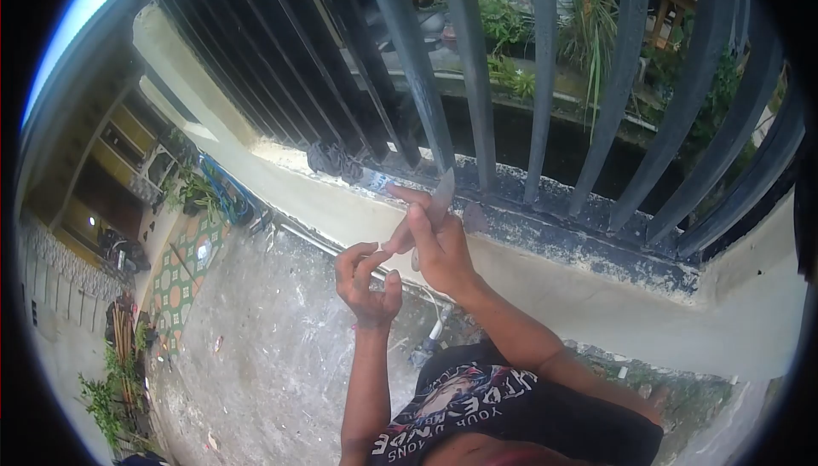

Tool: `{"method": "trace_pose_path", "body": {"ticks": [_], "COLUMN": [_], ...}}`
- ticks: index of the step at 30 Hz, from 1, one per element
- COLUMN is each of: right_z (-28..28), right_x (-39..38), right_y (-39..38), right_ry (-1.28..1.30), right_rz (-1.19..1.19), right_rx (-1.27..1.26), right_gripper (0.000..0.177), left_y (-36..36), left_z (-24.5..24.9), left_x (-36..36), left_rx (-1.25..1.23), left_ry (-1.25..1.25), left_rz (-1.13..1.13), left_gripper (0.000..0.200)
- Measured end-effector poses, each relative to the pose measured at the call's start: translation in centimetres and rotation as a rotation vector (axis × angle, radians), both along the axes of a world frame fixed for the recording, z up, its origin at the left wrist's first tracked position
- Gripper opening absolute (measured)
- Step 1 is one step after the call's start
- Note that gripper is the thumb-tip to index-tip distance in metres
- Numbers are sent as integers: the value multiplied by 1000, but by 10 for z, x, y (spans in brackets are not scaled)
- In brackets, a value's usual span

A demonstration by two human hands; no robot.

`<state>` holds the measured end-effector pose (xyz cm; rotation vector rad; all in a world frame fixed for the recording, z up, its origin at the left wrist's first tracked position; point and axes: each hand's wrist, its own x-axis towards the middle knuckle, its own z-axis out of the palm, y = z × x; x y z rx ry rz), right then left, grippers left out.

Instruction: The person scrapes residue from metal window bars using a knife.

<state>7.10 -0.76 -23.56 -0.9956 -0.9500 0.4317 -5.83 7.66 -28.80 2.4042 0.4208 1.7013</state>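
My right hand (443,253) is closed around a scraper (442,196) with a flat grey metal blade. Its blade points up and away, towards the foot of the fence bars, and most of its handle is hidden in my palm. To the left, my left hand (366,283) is raised with its fingers bent and apart. One of its fingertips meets or nearly meets the fingers of my right hand; I see nothing held there. Beyond both hands runs a wall ledge (588,249) with worn dark paint and pale bare patches.
Dark metal fence bars (543,83) rise from the ledge. A grey bundle (334,162) and a blue-and-white packet (375,180) lie on it. Below is a concrete floor (256,338) with a white pipe (311,240) along the wall. Potted plants (115,381) stand at left.
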Motion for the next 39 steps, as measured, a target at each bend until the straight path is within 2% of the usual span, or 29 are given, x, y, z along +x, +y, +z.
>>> {"method": "trace_pose_path", "body": {"ticks": [3,4,6,7,9,11,14,15,17,18,21,25,26,30,33,36,39], "right_z": [12,10,5,5,6,10,16,14,9,6,1,-3,-5,-5,-11,-17,-22], "right_x": [-6,-8,-14,-19,-30,-42,-55,-57,-58,-57,-50,-38,-35,-25,-17,-10,-4], "right_y": [-6,-2,7,10,13,14,15,17,21,23,26,23,21,10,7,1,-5], "right_ry": [2,8,-139,-132,-331,-338,-379,-383,-342,-348,-290,-206,-176,45,141,203,220], "right_rz": [-58,-75,-182,-195,-283,-264,-126,-126,-31,-27,41,143,165,272,262,133,45], "right_rx": [-227,-221,-381,-382,-466,-519,-612,-614,-611,-610,-531,-435,-419,-384,-277,-67,11], "right_gripper": [43,43,38,38,33,29,31,31,34,34,36,36,37,35,33,31,29], "left_y": [8,12,22,25,26,27,32,35,41,48,62,63,72,74,61,56,56], "left_z": [11,13,18,21,32,42,49,49,50,48,44,67,69,88,104,112,116], "left_x": [-6,-9,-17,-20,-23,-24,-27,-30,-34,-36,-31,-15,-13,5,26,44,57], "left_rx": [-14,-69,-193,-193,-394,-464,-709,-711,-910,-908,-1126,-1114,-1050,-952,-913,-801,-752], "left_ry": [-2,-22,-54,-48,-42,-20,-33,-37,-30,-36,-184,-377,-366,-275,-261,-190,-130], "left_rz": [-32,-53,-136,-149,-177,-211,-341,-342,-472,-469,-658,-545,-585,-528,-564,-456,-474], "left_gripper": [40,43,41,41,30,32,46,46,46,46,22,22,15,16,27,40,40]}}
